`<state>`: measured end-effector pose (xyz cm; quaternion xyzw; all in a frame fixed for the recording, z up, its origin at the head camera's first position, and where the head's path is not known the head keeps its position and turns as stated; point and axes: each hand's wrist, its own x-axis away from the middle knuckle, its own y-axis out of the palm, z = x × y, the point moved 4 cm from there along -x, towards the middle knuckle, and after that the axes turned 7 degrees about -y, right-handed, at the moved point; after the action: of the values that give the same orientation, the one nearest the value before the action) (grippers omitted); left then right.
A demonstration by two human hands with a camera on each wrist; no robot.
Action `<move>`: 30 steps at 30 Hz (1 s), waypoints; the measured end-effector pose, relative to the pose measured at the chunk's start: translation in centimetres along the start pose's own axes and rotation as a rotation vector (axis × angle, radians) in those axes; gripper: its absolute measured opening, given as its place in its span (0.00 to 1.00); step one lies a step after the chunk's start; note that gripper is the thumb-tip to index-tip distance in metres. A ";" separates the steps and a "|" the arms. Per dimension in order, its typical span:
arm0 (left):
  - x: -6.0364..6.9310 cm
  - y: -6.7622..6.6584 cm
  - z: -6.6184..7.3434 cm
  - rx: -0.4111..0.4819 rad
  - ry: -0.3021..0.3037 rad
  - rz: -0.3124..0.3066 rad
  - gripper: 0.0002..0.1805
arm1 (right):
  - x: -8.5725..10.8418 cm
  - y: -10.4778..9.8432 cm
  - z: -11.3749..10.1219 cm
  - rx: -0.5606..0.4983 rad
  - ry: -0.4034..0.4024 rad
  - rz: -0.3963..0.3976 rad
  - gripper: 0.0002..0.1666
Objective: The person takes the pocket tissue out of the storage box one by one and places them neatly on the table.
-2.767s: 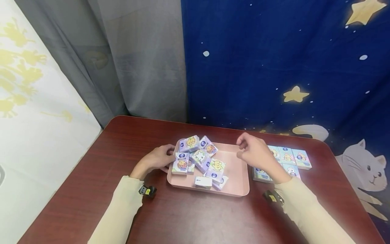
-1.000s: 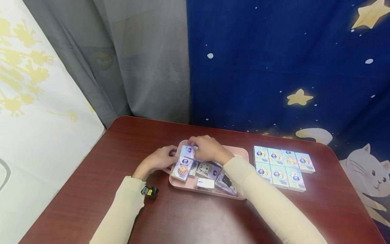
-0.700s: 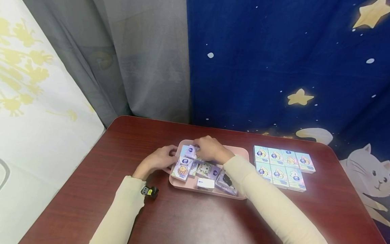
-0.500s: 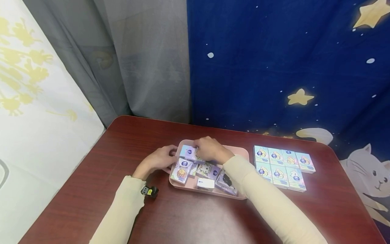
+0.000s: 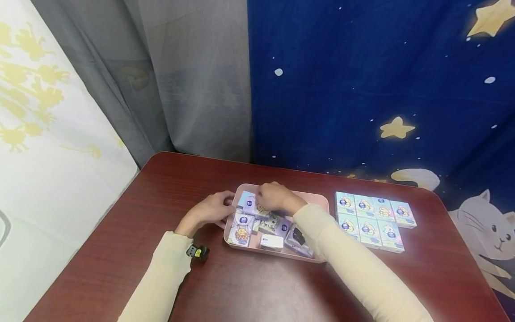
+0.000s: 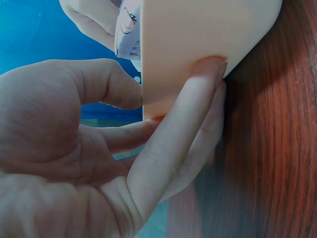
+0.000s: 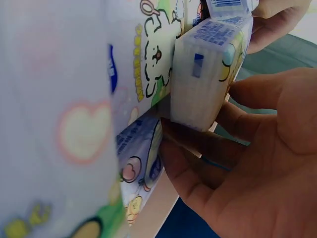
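Pinching a small purple and white tissue pack with a cartoon on it (image 5: 252, 206), the person's right hand (image 5: 276, 197) is over the left part of the tray, and I see its thumb and fingers clamped on the pack's end. I cannot tell if the pack rests on the ones below it.

The left hand (image 5: 209, 209) grips the left end of the shallow pink tray with round corners (image 5: 315, 199). From the left wrist I see its thumb on the rim and its fingers curled round the outside wall.

More packs lie in the tray. I see a light blue pack (image 5: 244, 197) in the far left corner, partly under the held one. A purple and white pack with an orange basket picture (image 5: 240, 231) is near the left end. In the middle is a purple pack with a white puppy (image 5: 275, 225), and just in front of it is a small white pack (image 5: 271, 242).

Just right of the tray, seven pale blue packs (image 5: 369, 231) make two rows on the shiny red-brown wooden desk (image 5: 181, 183), four behind and three in front.
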<state>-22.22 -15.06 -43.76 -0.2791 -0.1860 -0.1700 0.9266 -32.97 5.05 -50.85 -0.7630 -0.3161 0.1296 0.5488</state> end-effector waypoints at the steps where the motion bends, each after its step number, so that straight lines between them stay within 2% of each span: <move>1: 0.0 0.0 0.0 -0.004 0.003 -0.001 0.30 | 0.0 -0.1 0.1 -0.016 0.008 -0.010 0.17; 6: 0.0 -0.1 0.0 -0.011 0.005 0.001 0.30 | -0.1 -0.4 0.5 -0.109 0.037 -0.036 0.16; 10: -0.1 -0.2 -0.1 -0.010 0.006 -0.002 0.30 | 0.7 -1.2 -0.4 -0.163 0.047 -0.039 0.20; 14: 0.0 -0.2 0.0 -0.016 0.005 -0.001 0.30 | 1.7 -2.3 -2.0 -0.203 0.051 -0.050 0.22; 18: 0.0 -0.3 0.0 -0.015 0.002 0.000 0.30 | 3.9 -4.7 -5.3 -0.250 0.057 -0.069 0.21; 22: 0.0 -0.3 0.0 -0.018 0.010 0.001 0.31 | 6.0 -6.9 -8.2 -0.287 0.077 -0.071 0.25; 26: 0.1 -0.2 0.0 -0.015 0.015 -0.001 0.31 | 6.4 -7.1 -8.8 -0.282 0.084 -0.071 0.33; 30: 0.1 -0.1 0.0 -0.013 0.014 -0.003 0.30 | 6.3 -7.1 -8.7 -0.272 0.083 -0.075 0.35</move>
<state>-22.22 -15.15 -43.64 -0.2838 -0.1789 -0.1746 0.9257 -25.81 3.79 -40.23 -0.8226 -0.3363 0.0333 0.4574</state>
